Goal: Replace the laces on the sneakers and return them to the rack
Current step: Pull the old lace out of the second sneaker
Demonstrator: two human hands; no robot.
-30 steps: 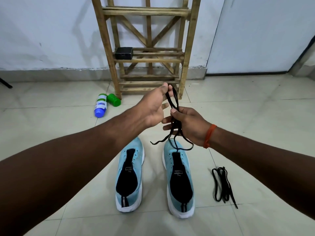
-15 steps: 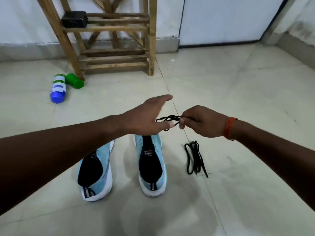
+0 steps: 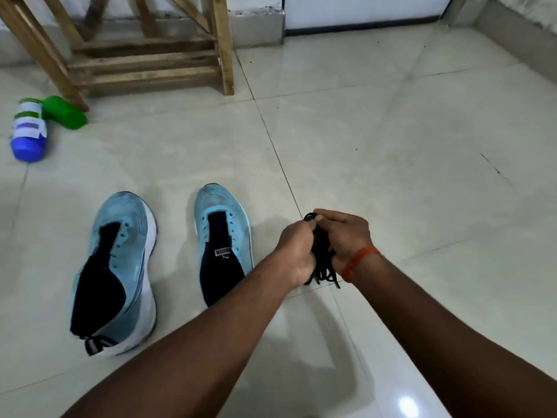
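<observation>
Both hands are down low on one bundle of black laces [image 3: 321, 248]. The left hand [image 3: 297, 251] has its fingers curled in, pinching the upper part. The right hand [image 3: 346, 236] is closed round it from the other side, thumb by the little loop poking out just past the fingertips. The loose ends trail out below the fingers toward the tile floor [image 3: 391, 146]. Honestly can't tell if that's one lace or two bunched together, since the hands cover most of it.

Both sneakers have empty eyelets, so I'd say no lacing has started. The right sneaker [image 3: 223, 236] sits just left of the left-hand fingers, and the left sneaker [image 3: 117, 267] is further off the same way. The wooden rack [image 3: 150, 55] is well beyond the fingertips, up against the wall, with a blue-capped bottle [image 3: 28, 128] and a green bottle [image 3: 64, 111] lying by its foot.

To do this bit well, don't yank the bundle apart. Keep one hand pinching, fish out a single tip with the other and draw it free slowly so nothing knots. Then match the two ends up before feeding the eyelets nearest the toe — and drag the sneaker closer first.
</observation>
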